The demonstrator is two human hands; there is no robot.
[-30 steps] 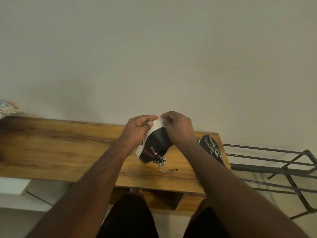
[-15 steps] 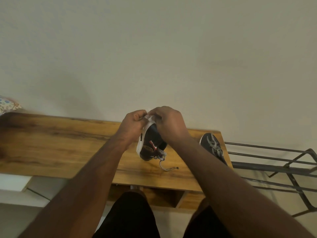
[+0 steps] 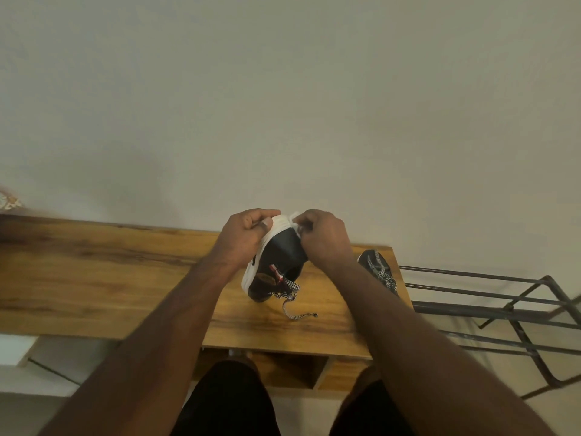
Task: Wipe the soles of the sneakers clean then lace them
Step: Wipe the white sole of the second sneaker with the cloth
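The table [image 3: 94, 272] is showing streaky brown wood grain with a soft sheen. On it, the held sneaker [image 3: 279, 256] is showing a smooth, slightly glossy black upper and a matt white rubbery sole. Its lace [image 3: 295, 313] is looking like woven black-and-white cord, as on the second sneaker [image 3: 379, 269]. The rack [image 3: 490, 309] at right is looking like dark matt metal. The far wall [image 3: 283, 89] is appearing matt.

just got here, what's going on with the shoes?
A person holds a black sneaker tilted up over a wooden bench. The left hand grips its white sole edge; the right hand pinches a small white wipe against the sole at the toe. Its lace hangs loose onto the bench. A second sneaker lies at the bench's right end, beside a metal rack.
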